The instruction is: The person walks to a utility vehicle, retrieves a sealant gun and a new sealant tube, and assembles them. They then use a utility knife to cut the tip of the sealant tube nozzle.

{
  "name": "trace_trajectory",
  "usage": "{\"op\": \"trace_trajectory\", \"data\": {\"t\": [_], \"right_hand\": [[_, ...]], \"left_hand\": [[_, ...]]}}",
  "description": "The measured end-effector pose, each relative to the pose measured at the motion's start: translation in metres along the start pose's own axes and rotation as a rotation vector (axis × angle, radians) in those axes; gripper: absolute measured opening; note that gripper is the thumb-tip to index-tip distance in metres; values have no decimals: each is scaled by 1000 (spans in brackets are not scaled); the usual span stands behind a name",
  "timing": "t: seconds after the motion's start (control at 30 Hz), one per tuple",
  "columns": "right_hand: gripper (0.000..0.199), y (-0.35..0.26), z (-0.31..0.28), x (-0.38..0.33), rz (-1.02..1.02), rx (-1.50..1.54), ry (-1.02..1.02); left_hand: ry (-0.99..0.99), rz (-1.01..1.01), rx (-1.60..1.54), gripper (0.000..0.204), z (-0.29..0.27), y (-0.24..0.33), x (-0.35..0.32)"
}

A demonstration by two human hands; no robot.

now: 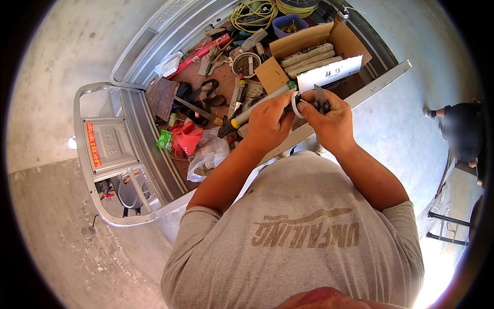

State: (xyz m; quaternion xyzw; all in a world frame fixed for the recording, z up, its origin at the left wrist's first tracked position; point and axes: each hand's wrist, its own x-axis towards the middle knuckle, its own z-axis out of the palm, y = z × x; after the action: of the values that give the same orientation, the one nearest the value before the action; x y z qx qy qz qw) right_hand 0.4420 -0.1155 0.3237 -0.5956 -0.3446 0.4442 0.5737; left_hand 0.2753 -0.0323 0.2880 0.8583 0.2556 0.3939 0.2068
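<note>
Over the near rim of a metal cargo bed, my left hand is closed, its fingertips pinching the edge of a white ring-shaped piece. My right hand meets it from the other side, thumb close against the ring. Between the curled fingers of that hand sits a small dark tool with a flat grey blade; its exact kind is not clear. Just beyond my left hand runs a long grey tube with a yellow band, partly covered by the hand.
Beyond my hands stands an open cardboard box holding long wrapped packs. Around it lie a blue bin, yellow cable coils, a round bowl, a red level and plastic bags. Another person is at the far right.
</note>
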Motion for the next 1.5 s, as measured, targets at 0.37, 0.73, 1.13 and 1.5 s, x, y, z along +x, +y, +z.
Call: {"op": "trace_trajectory", "data": {"t": [0.37, 0.73, 1.13, 1.5], "right_hand": [[7, 6, -8, 13, -47, -24, -117], [12, 9, -8, 22, -275, -321, -44], [19, 11, -11, 25, -760, -478, 6], [15, -10, -37, 29, -649, -414, 212]], "left_hand": [[-23, 1, -53, 45, 1, -2, 0], [10, 10, -86, 48, 4, -1, 1], [27, -72, -107, 46, 6, 2, 2], [43, -408, -275, 31, -7, -8, -4]]}}
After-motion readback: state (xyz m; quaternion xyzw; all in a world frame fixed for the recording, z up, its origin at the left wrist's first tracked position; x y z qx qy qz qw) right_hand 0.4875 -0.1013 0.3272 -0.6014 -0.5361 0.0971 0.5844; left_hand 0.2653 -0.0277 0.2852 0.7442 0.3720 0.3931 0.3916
